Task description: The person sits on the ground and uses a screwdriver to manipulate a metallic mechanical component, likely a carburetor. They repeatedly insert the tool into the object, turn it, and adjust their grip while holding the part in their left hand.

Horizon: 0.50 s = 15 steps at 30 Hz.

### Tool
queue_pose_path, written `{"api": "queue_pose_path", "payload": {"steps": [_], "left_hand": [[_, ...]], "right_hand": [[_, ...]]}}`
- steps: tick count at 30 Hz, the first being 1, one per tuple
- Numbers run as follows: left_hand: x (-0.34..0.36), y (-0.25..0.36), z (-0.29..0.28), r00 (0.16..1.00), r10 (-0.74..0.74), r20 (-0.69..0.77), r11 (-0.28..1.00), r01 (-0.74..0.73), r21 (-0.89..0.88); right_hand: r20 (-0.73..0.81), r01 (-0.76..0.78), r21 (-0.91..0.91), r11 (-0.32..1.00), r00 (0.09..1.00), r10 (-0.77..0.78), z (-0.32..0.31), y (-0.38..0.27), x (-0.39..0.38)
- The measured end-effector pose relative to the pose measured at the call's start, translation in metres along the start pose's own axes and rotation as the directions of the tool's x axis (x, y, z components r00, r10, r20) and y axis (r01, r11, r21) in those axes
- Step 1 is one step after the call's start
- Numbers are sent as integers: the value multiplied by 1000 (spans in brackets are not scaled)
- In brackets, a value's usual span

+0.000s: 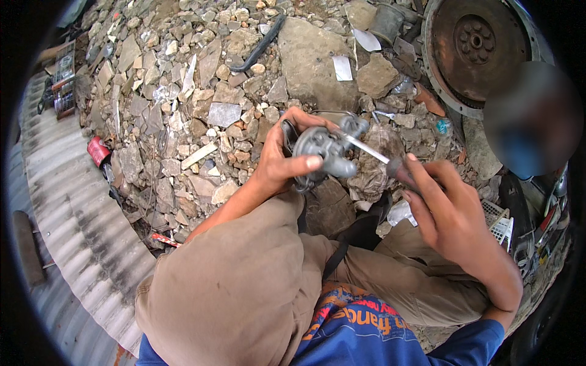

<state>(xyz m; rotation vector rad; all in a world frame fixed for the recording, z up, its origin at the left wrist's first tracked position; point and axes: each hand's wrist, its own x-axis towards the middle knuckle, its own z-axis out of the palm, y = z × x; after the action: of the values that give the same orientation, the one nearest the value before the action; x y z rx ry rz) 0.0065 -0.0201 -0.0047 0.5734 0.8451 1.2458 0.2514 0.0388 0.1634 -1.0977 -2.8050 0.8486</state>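
My left hand [273, 166] is wrapped round a grey cast-metal engine part [322, 147], with the thumb across its near side and the fingers behind it. The part is rounded, with stubby outlets and a thin bent metal rod along its far side. In my right hand [455, 213] is a screwdriver [368, 150], gripped by its dark, worn handle. Its bright shaft points left and away from me, and the tip reaches the right side of the part. Whether the tip sits in a screw I cannot make out. Both hands are above my knees.
Broken stones and rubble [183, 134] cover the ground ahead. A large rusty flywheel [482, 49] lies at the far right, near a blurred round area. Corrugated sheeting [79, 219] runs along the left, beside a red can [97, 150]. A black hose piece [262, 46] lies among the stones.
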Motion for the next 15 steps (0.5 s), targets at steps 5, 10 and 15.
{"api": "queue_pose_path", "payload": {"steps": [5, 10, 15], "left_hand": [[1, 5, 15, 989, -134, -66, 974, 119, -195], [3, 4, 10, 983, -165, -74, 942, 135, -307], [0, 3, 7, 989, -141, -35, 930, 121, -348]], "right_hand": [[-3, -91, 91, 992, 996, 92, 6, 7, 3], [-64, -125, 153, 980, 989, 136, -12, 4, 10], [-18, -145, 167, 975, 989, 150, -17, 0, 8]]}}
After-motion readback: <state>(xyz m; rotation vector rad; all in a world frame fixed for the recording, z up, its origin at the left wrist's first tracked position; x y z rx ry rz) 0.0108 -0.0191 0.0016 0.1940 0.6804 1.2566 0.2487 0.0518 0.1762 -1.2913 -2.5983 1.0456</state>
